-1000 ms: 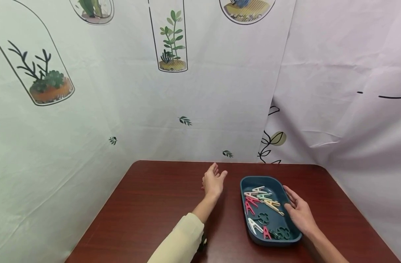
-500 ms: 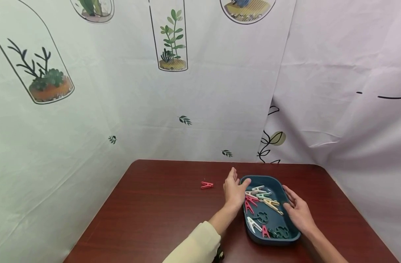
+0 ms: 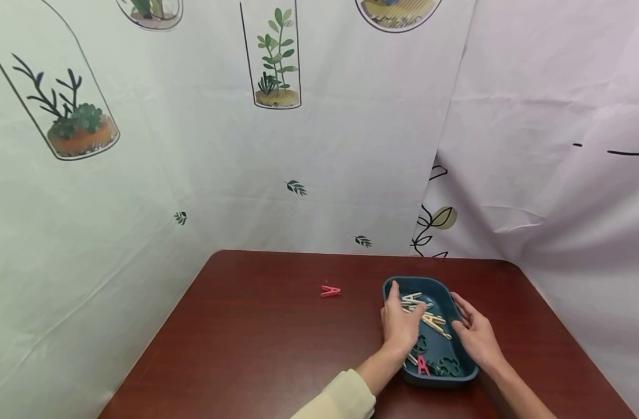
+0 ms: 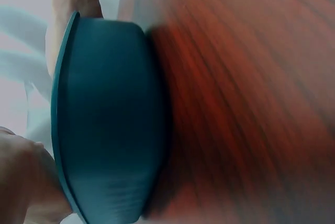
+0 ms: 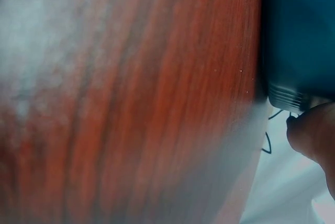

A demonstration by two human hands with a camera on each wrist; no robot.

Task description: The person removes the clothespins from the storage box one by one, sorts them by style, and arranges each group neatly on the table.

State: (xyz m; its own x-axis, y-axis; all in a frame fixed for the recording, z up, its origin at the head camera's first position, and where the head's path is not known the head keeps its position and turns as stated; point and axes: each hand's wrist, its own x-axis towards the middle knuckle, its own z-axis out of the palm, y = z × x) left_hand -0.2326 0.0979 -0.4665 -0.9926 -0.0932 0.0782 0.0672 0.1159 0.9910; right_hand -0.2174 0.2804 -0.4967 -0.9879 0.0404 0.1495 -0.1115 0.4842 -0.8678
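Observation:
A dark blue plastic tray stands at the right of the table with several white, yellow and pink clothespins in it. Dark green flower-like outline shapes lie in its near end. My left hand is at the tray's left rim, fingers extended and thumb spread over the inside, covering some clothespins. On the opposite side my right hand grips the right rim, thumb over the edge and fingers outside. In the left wrist view the tray's outer wall fills much of the frame. A pink clothespin lies alone on the table.
The brown wood-grain table extends left of the tray. Behind it hangs a pale cloth printed with plants and leaves, meeting the table's far edge. A cream sleeve covers the left forearm.
My left hand has moved right, from near the lone pink clothespin to the tray's left rim, uncovering that clothespin. My right hand has stayed on the right rim, and the tray has hardly moved.

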